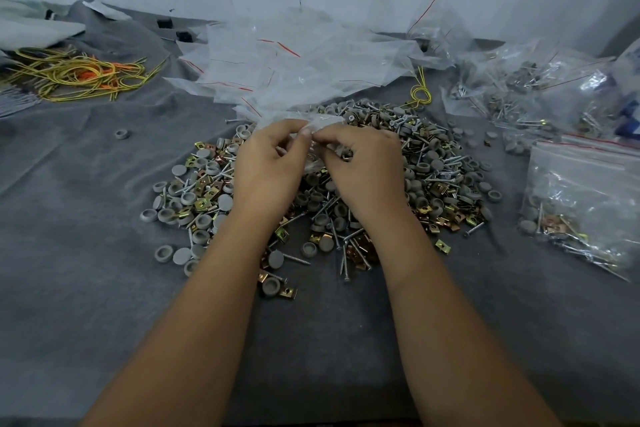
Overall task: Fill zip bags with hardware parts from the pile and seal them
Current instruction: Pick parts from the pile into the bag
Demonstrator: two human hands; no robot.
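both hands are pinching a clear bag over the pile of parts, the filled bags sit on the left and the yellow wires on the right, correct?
Not quite: the sides are swapped. In the head view the filled bags lie on the right and the yellow wires on the left. The rest holds: the left hand and right hand pinch a clear bag over the pile of parts.

Grey cloth-covered table (86,253) bears hardware pile (433,177); empty bags (294,73); filled bags (581,204); cords (79,76).

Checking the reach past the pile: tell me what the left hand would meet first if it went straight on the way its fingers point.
The left hand points up and slightly right. Beyond the clear bag it pinches together with the right hand, it would probably meet the heap of empty zip bags first, though depth is unclear.
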